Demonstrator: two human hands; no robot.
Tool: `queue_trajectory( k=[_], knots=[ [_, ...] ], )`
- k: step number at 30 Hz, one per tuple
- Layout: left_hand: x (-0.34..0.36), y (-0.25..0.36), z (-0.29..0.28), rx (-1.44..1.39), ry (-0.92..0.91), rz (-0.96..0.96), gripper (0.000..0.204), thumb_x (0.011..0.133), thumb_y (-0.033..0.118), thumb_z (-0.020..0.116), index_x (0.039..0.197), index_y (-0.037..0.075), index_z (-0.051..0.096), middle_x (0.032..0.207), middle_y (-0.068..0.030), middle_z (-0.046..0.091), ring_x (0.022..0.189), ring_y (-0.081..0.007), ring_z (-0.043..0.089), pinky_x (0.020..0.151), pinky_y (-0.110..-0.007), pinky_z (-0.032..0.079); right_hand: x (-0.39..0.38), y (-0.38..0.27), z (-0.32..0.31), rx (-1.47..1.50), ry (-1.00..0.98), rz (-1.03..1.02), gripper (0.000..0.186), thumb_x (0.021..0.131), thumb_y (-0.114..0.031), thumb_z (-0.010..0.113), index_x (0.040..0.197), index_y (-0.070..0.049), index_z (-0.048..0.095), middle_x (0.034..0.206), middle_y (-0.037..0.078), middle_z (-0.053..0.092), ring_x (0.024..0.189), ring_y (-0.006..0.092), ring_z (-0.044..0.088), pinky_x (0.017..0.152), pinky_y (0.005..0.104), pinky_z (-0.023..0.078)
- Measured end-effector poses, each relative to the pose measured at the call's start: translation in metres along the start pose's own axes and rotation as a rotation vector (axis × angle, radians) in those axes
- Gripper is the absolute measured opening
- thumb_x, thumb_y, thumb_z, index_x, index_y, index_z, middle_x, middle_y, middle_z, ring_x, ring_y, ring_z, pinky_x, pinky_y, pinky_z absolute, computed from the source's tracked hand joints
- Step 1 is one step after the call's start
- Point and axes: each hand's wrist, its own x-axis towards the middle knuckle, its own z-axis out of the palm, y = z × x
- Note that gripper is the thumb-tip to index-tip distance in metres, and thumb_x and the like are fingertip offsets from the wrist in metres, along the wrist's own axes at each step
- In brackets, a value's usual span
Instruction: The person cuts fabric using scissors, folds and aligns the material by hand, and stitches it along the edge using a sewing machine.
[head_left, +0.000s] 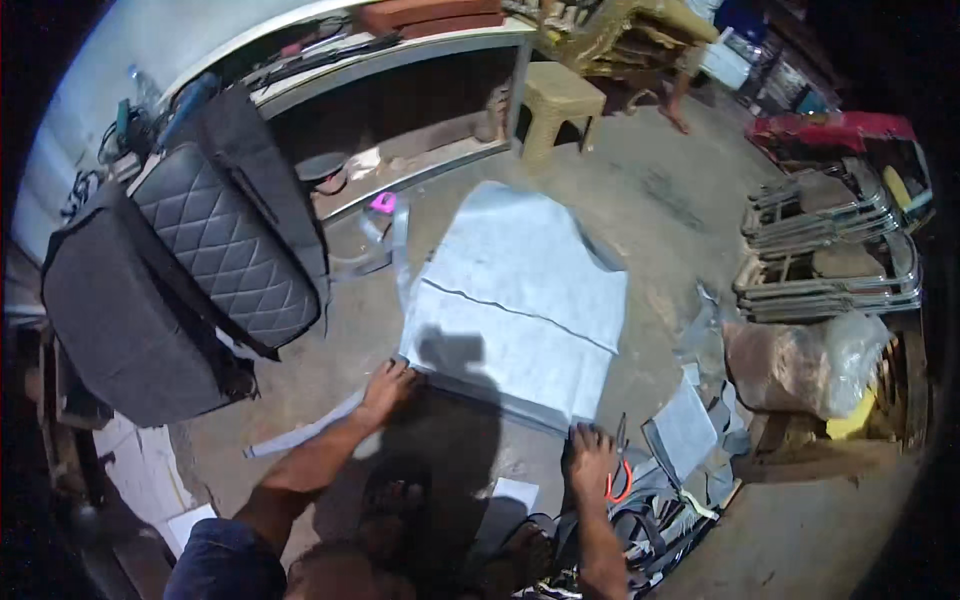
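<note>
A large grey sheet of material [520,290] lies spread flat on the concrete floor, with a dark seam line running across it. My left hand [388,385] presses on its near left corner, fingers spread. My right hand [590,458] rests on its near right corner, fingers apart too. Neither hand holds anything. A pair of scissors with red handles [618,470] lies on the floor just right of my right hand. A long grey strip [305,432] trails left from under my left forearm.
A black quilted seat cushion [225,245] and a dark padded back [120,310] lean at the left. A shelf unit [400,110] and plastic stool [560,100] stand behind. Stacked metal chair frames [830,260], a plastic-wrapped bundle [800,365] and grey offcuts [690,430] sit at right.
</note>
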Motion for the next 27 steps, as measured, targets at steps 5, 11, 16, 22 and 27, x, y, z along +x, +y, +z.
queue_trajectory(
  k=[5,11,16,22,27],
  knots=[
    [-0.017,0.038,-0.017,-0.194,0.156,-0.229,0.024,0.088,0.010,0.061,0.111,0.007,0.068,0.104,-0.0152,0.065,0.100,-0.0348,0.059,0.086,-0.049,0.047,-0.031,-0.024,0.020,0.038,0.057,0.197,0.045,0.081,-0.009,0.060,0.126,-0.008,0.064,0.136,0.016,0.059,0.125,0.0419,0.050,0.103,0.0557,0.039],
    [0.002,0.042,-0.046,-0.777,0.083,-0.791,0.019,0.088,0.014,0.065,0.101,-0.001,0.064,0.098,-0.0230,0.062,0.093,-0.0422,0.059,0.078,-0.052,0.046,-0.019,-0.024,0.014,0.107,0.062,0.188,0.038,0.082,-0.004,0.059,0.119,-0.003,0.069,0.129,0.020,0.060,0.122,0.0413,0.051,0.102,0.0511,0.044],
    [0.013,0.038,-0.021,-0.297,0.245,-0.582,0.013,0.086,0.013,0.068,0.094,0.003,0.066,0.090,-0.0194,0.063,0.088,-0.0419,0.058,0.077,-0.051,0.045,-0.009,-0.024,0.006,0.194,0.109,0.210,0.030,0.084,-0.009,0.062,0.111,-0.003,0.074,0.121,0.021,0.065,0.118,0.0422,0.054,0.102,0.0491,0.045],
    [0.015,0.013,0.022,-0.038,0.092,-0.581,0.027,0.083,0.020,0.072,0.101,0.002,0.063,0.096,-0.0187,0.063,0.094,-0.0403,0.058,0.081,-0.050,0.045,0.006,0.005,0.023,0.437,0.109,0.427,0.020,0.083,-0.015,0.071,0.098,-0.002,0.072,0.106,0.020,0.067,0.101,0.0385,0.062,0.089,0.0461,0.049],
    [0.024,0.029,0.014,-0.050,0.031,-0.731,0.033,0.080,0.022,0.079,0.102,0.003,0.063,0.104,-0.0182,0.065,0.104,-0.0403,0.057,0.089,-0.051,0.044,0.002,-0.024,0.025,0.257,0.389,0.823,0.038,0.072,-0.021,0.086,0.093,0.002,0.064,0.088,0.022,0.061,0.081,0.0416,0.061,0.076,0.0492,0.048]
  ],
)
